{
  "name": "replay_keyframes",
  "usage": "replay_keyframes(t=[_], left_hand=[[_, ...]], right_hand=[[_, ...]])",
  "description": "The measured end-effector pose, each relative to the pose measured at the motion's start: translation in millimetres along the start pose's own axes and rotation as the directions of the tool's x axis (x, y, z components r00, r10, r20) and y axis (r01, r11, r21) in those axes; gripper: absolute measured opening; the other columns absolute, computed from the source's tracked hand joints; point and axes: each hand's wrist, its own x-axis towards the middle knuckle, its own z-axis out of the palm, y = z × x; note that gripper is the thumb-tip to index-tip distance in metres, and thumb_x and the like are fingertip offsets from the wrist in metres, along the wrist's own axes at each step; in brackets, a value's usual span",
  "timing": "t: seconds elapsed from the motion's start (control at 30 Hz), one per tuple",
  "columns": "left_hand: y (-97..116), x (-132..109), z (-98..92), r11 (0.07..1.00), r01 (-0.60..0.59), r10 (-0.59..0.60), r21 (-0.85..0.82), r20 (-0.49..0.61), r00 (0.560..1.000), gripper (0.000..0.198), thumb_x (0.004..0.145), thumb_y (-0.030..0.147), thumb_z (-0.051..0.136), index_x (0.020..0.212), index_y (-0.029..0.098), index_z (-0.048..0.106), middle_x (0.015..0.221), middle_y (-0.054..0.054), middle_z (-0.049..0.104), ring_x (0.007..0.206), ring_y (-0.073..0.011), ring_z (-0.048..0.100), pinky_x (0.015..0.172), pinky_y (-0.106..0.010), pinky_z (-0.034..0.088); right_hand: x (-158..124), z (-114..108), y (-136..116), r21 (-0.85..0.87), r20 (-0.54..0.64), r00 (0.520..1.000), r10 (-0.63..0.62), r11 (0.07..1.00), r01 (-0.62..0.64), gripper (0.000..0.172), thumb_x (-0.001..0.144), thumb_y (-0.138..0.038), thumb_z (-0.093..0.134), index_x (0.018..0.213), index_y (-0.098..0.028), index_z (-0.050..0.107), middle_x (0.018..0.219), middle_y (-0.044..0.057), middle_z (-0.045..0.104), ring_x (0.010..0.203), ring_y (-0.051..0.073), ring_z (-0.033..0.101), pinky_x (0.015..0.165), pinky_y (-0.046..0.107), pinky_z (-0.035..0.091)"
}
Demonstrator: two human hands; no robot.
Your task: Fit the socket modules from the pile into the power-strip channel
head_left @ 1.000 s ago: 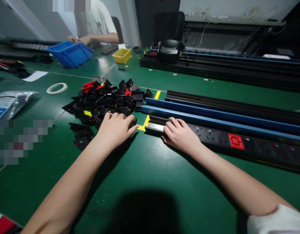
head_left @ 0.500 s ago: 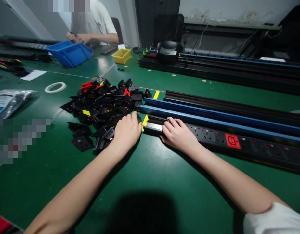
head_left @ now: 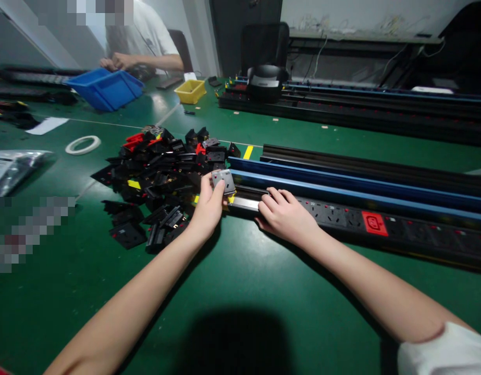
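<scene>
Between the thumb and fingers of my left hand [head_left: 209, 202] is a dark socket module [head_left: 223, 180], its slotted face tilted up toward me. It is held just by the open left end of a long black power strip [head_left: 326, 214]. My right hand [head_left: 287, 212] is closed over that strip near its end, fingertips on the far edge, thumb mostly hidden. Right of this hand, a row of black sockets and one red socket [head_left: 374, 223] sit in the strip. A heap of loose socket modules [head_left: 158, 166], mostly black with some red, lies left of my left hand.
Behind the strip lie blue rails [head_left: 303, 179] and a black rail [head_left: 342, 161]. Further back are a yellow bin [head_left: 190, 91], a blue bin [head_left: 107, 91] and more long strips [head_left: 342, 114]. A tape roll [head_left: 83, 145] lies left; a co-worker [head_left: 146, 41] sits across the table.
My left hand has lifted from the heap's edge and turned, now showing a socket module in its fingers. My right hand stays on the strip. The view has shifted slightly.
</scene>
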Motion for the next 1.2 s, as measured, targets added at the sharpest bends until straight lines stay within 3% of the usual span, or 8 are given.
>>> replay_keyframes(t=[0.07,0.13,0.23,0.37,0.73,0.83,1.07,1.2], left_hand=[[-11,-1,9.6,0.961,0.174,-0.183,-0.217,-0.023,0.983,0.033,0.097,0.047,0.047,0.121,0.025,0.046,0.104,-0.005,0.064,0.083,-0.018,0.066,0.076,-0.034,0.057],[-18,-3,16.7,0.932,0.224,-0.259,-0.283,-0.091,0.962,0.029,0.096,0.045,0.05,0.116,0.025,0.045,0.103,-0.004,0.065,0.086,-0.0181,0.066,0.079,-0.034,0.057],[-21,-6,20.2,0.972,0.138,-0.168,-0.192,-0.154,0.974,0.024,0.097,0.04,0.05,0.116,0.026,0.046,0.103,-0.004,0.066,0.095,-0.0187,0.066,0.088,-0.035,0.055],[-24,1,17.1,0.997,-0.01,0.001,-0.071,-0.126,0.992,0.027,0.099,0.04,0.048,0.122,0.026,0.048,0.108,-0.004,0.065,0.099,-0.0182,0.065,0.093,-0.034,0.053],[-38,11,4.1,0.995,-0.086,0.09,0.041,-0.112,0.99,0.031,0.099,0.04,0.048,0.125,0.023,0.055,0.121,-0.008,0.065,0.115,-0.021,0.062,0.102,-0.038,0.05],[-37,11,3.5,0.995,-0.091,0.094,0.039,-0.111,0.989,0.026,0.098,0.039,0.05,0.115,0.021,0.06,0.119,-0.008,0.066,0.116,-0.0212,0.062,0.106,-0.038,0.047],[-36,10,6.7,1.0,0.02,-0.021,-0.018,-0.093,0.995,0.024,0.096,0.039,0.051,0.11,0.021,0.057,0.103,-0.006,0.069,0.1,-0.0208,0.068,0.091,-0.036,0.053],[-34,9,7.1,1.0,0.028,-0.028,-0.002,-0.08,0.996,0.022,0.095,0.038,0.052,0.106,0.021,0.059,0.101,-0.006,0.069,0.102,-0.0221,0.068,0.093,-0.037,0.053]], right_hand=[[0,0,0,0.0,0.001,1.0,-0.001,1.0,0.001,0.028,0.104,-0.032,0.048,0.106,-0.012,0.067,0.108,0.015,0.07,0.122,0.036,0.059,0.099,0.045,0.043],[0,0,0,-0.001,-0.003,1.0,-0.002,1.0,0.002,0.027,0.104,-0.032,0.049,0.106,-0.013,0.068,0.108,0.015,0.07,0.122,0.036,0.059,0.098,0.045,0.043],[-1,0,0,-0.007,-0.009,1.0,-0.002,1.0,0.002,0.027,0.104,-0.032,0.049,0.105,-0.013,0.068,0.108,0.015,0.07,0.122,0.036,0.059,0.099,0.045,0.043],[-1,0,0,-0.015,-0.004,1.0,-0.003,1.0,0.003,0.027,0.104,-0.031,0.049,0.106,-0.013,0.068,0.108,0.015,0.071,0.123,0.036,0.058,0.099,0.045,0.043],[-1,1,0,-0.001,0.007,1.0,0.001,1.0,-0.001,0.027,0.104,-0.032,0.048,0.106,-0.013,0.068,0.11,0.016,0.07,0.124,0.036,0.058,0.1,0.045,0.042],[-1,0,0,-0.001,0.008,1.0,0.002,1.0,-0.002,0.028,0.104,-0.031,0.047,0.105,-0.013,0.068,0.11,0.015,0.07,0.124,0.036,0.058,0.1,0.045,0.042],[0,-2,0,0.017,0.009,1.0,0.009,1.0,-0.009,0.026,0.103,-0.031,0.049,0.104,-0.013,0.067,0.11,0.016,0.07,0.124,0.036,0.057,0.1,0.045,0.042],[0,-6,2,0.144,0.023,0.998,0.061,0.988,-0.064,0.024,0.103,-0.032,0.051,0.111,-0.014,0.065,0.116,0.016,0.069,0.12,0.032,0.059,0.099,0.042,0.043]])
